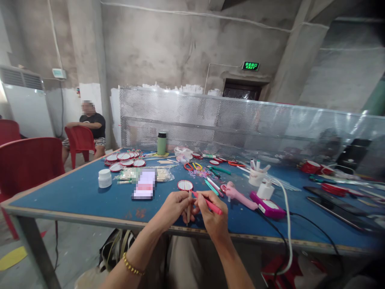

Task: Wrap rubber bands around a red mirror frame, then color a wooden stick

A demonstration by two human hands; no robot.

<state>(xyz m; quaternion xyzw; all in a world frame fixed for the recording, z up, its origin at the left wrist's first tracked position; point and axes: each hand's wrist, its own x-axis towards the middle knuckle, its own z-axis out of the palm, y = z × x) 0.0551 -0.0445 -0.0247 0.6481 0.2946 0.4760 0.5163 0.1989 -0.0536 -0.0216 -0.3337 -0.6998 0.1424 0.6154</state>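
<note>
My left hand [176, 208] is closed around a thin flat wooden stick [189, 208], held upright near the table's front edge. In my right hand [215, 218] is a pinkish-red marker pen [212, 204], gripped as for writing, its tip close to the top of the stick. I cannot tell whether the tip touches the wood. Just beyond my hands lies a round white disc with a red rim [185, 185]. Teal and white pens [213, 187] rest to the right of it. A phone [144, 184] with a lit screen is left of my hands.
A white jar [104, 178] and bagged sticks [162, 175] are on the left. Red-rimmed discs [123, 156], a green bottle [161, 143] and scissors [193, 166] lie farther back. A pink glue gun [240, 195], purple power strip [267, 205] and cables are right. A person [93, 122] sits beyond.
</note>
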